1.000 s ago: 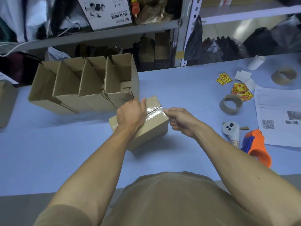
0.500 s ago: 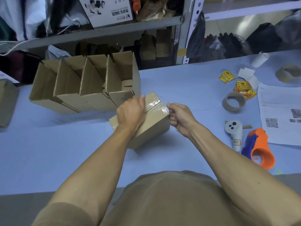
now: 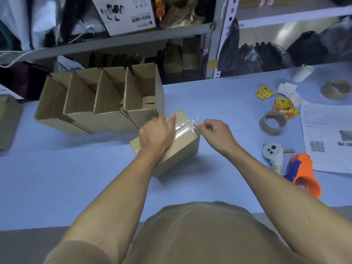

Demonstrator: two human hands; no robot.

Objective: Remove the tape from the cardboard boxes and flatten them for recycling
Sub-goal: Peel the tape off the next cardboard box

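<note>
Head view: white controller (image 3: 272, 155) label reads "A7-1".

left hand (image 3: 155, 135) pressing taped box (image 3: 179, 147), right hand (image 3: 215, 133) pinching tape (image 3: 195, 121)

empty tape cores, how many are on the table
2. One empty tape core lies right of the taped box, beside the yellow stickers; the other empty tape core lies at the far right edge. More may be out of view.

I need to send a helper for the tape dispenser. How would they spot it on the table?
On the blue table, look to the right side, near the front edge. The orange and blue tape dispenser lies beside a white controller; it's the only bright orange thing there.
</note>
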